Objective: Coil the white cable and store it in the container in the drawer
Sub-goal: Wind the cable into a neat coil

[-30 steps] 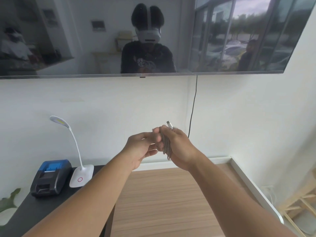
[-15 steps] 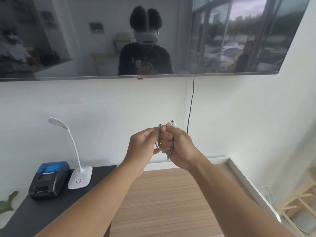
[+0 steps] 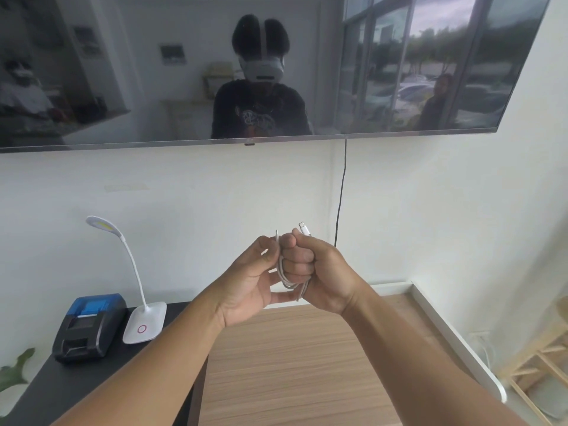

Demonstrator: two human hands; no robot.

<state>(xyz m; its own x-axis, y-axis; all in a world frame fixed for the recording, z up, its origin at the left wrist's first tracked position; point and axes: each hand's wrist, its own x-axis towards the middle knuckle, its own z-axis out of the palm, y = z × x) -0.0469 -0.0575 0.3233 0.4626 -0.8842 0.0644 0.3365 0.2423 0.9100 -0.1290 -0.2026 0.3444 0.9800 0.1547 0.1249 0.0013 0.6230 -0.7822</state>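
The white cable [image 3: 284, 276] is bunched into short loops held up in front of the wall, above the wooden desk. My right hand [image 3: 319, 269] grips the bundle in a fist, and one USB-C plug sticks up above its knuckles. My left hand [image 3: 250, 276] pinches the other cable end between thumb and forefinger, right beside the fist. Loops hang out below the right fist. No drawer or container is in view.
A wooden desk top [image 3: 285, 364] with a white raised rim [image 3: 455, 339] lies below my arms. On the black side table [image 3: 76, 385] to the left stand a white gooseneck lamp [image 3: 144, 321] and a small black-and-blue printer [image 3: 89, 325]. A wall-mounted TV [image 3: 246, 66] hangs above.
My left hand has drawn a little away from the right fist and now pinches a free cable end. The loops below the fist have become visible.
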